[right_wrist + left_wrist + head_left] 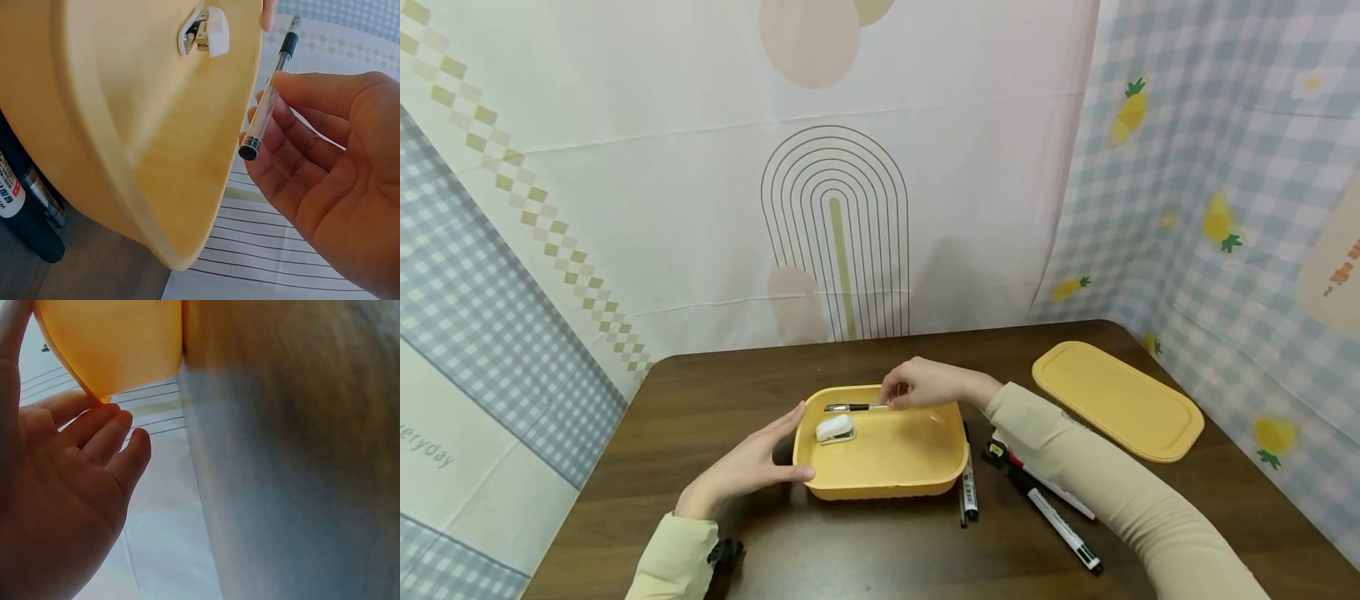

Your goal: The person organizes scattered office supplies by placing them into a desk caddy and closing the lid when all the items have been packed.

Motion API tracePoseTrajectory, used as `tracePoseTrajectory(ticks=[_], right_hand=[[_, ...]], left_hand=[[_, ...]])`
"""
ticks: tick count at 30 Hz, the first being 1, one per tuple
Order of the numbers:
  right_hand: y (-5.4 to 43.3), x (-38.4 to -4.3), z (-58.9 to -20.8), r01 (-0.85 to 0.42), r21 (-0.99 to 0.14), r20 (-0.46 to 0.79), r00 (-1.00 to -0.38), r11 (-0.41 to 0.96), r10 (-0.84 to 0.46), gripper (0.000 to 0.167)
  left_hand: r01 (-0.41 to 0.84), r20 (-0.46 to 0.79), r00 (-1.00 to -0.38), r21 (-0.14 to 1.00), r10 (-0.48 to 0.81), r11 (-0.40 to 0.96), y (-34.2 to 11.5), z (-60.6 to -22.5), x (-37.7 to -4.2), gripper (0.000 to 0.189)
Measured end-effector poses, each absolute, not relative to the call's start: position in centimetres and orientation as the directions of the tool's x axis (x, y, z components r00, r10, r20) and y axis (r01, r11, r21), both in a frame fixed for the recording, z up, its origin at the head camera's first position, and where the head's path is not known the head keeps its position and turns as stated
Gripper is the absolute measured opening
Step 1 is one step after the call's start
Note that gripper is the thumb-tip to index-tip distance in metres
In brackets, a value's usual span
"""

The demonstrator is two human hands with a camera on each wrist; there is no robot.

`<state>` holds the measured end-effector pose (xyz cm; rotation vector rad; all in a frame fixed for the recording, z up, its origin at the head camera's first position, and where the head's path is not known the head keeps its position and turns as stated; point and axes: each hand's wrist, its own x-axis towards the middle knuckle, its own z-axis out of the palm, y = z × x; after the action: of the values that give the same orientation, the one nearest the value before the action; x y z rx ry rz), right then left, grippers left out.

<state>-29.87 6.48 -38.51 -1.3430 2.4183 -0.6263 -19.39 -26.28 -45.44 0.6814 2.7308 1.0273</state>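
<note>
A yellow plastic box [887, 492] sits on the table, its top uncovered. My left hand [748, 462] holds its left end, thumb on the front rim and fingertips against the back corner. Inside lies a small white stapler [835, 428], near the left end. My right hand [931, 385] pinches a gel pen [850, 407] over the back of the box. In the right wrist view, the pen [265, 109] has a clear barrel and black grip, held between thumb and fingers. The left wrist view shows the fingertips touching the box's rim [100, 397].
The yellow lid [1116, 400] lies at the back right. Right of the box, a black-capped marker [970, 487] lies beside a thin pen. Another marker [1063, 529], a red-and-white pen [1063, 493] and a small black-and-yellow object [996, 452] lie near my right forearm.
</note>
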Motion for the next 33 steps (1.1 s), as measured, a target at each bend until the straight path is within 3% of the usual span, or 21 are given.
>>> tracePoseTrajectory(ticks=[33], right_hand=[[4.3, -28.7, -39.9, -0.733, -0.466, -0.229, -0.441, 0.496, -0.868, 0.013]], left_hand=[[0.392, 0.047, -0.879, 0.634, 0.474, 0.666, -26.3, -45.5, -19.4, 0.106]])
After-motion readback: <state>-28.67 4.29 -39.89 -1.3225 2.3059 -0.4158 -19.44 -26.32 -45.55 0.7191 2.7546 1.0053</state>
